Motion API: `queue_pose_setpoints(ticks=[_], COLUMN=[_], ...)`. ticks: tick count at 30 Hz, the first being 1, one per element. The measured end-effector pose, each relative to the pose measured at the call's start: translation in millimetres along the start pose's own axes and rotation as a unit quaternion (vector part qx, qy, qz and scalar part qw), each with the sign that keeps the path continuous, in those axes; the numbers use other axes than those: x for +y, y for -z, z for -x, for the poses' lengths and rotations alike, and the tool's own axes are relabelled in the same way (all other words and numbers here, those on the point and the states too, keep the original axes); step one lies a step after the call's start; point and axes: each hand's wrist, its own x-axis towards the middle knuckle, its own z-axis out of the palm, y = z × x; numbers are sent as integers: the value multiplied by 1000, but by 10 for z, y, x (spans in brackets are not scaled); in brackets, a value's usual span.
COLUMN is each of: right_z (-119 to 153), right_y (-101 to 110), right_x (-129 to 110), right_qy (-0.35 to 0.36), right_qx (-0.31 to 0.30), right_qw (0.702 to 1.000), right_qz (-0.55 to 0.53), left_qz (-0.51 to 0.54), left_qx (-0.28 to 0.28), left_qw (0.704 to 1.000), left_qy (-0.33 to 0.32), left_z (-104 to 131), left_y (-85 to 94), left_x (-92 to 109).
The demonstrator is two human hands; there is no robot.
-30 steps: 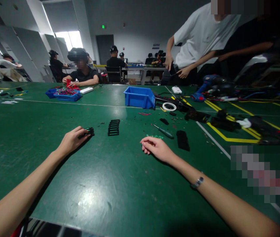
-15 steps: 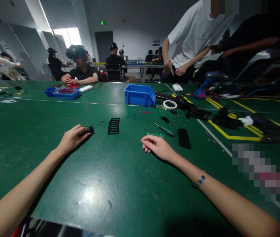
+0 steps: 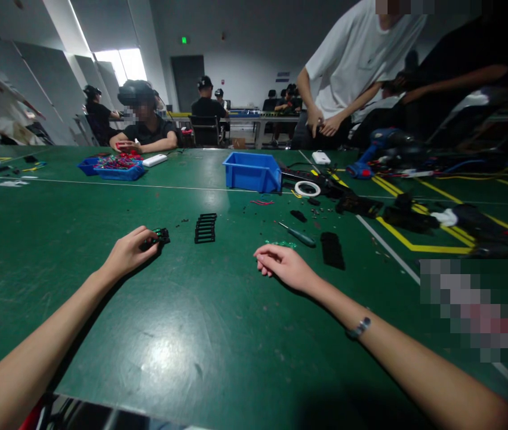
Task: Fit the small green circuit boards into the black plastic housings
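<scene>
On the green table (image 3: 218, 310), my left hand (image 3: 132, 252) has its fingers closed on a small black and green part (image 3: 162, 235). A stack of black frames (image 3: 205, 228) lies to its right, between my hands. My right hand (image 3: 280, 264) rests on the table with its fingers curled together; whether anything small is between them is hidden. Beyond those fingers lie small green pieces (image 3: 283, 243) and a screwdriver (image 3: 299, 234) with a dark green handle. A flat black piece (image 3: 332, 250) is to the right of them.
A blue bin (image 3: 252, 172) stands farther back, beside a white ring (image 3: 307, 189) and black items. Blue trays of wires (image 3: 120, 167) sit at the back left. A blue power tool (image 3: 365, 160) is at the back right. People sit and stand across the table.
My hands keep nearly the same pose on the table. The view has shifted very slightly. The seated person across the table has raised a hand with a red item a little.
</scene>
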Motion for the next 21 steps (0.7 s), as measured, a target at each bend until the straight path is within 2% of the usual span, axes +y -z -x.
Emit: queue_pose_setpoints(ticks=[21], right_z=[7], right_y=[-4], right_x=[-18], right_qy=[-2], right_qx=[0], right_qw=[1000], right_qz=[8], left_qz=[15], left_qx=[-9], left_qw=[1000], left_qy=[-3], left_z=[-8], left_y=[11], left_x=[2])
